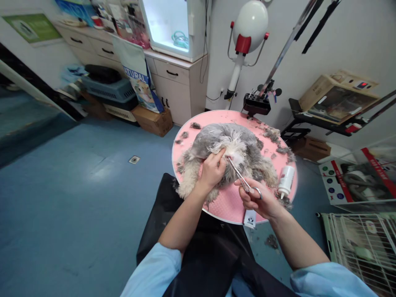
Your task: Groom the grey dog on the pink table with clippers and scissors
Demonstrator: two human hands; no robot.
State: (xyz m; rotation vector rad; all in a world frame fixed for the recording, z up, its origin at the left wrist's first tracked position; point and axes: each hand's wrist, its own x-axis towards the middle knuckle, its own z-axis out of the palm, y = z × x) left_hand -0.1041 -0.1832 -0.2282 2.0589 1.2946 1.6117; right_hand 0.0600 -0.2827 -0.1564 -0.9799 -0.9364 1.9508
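Observation:
A grey, close-clipped dog (206, 138) with shaggy cream legs lies on a round pink grooming table (227, 204). My left hand (213, 169) is closed on pale fur at the dog's head, beside a bare pink patch of skin that looks like the inside of an ear. In my right hand (258, 200) is a slim metal hemostat (237, 173), its finger loops in my grip. The tool's tip touches the pink patch next to my left fingertips. Whether its jaws hold any hair is too small to tell.
A white nozzle bottle (286, 180) lies at the table's right, and a white packet (250, 218) overlaps the front edge. Clipped hair tufts (272, 134) litter the tabletop. Behind stand a grooming arm (281, 53) and a white dryer (250, 24). A wire cage (361, 243) is at right.

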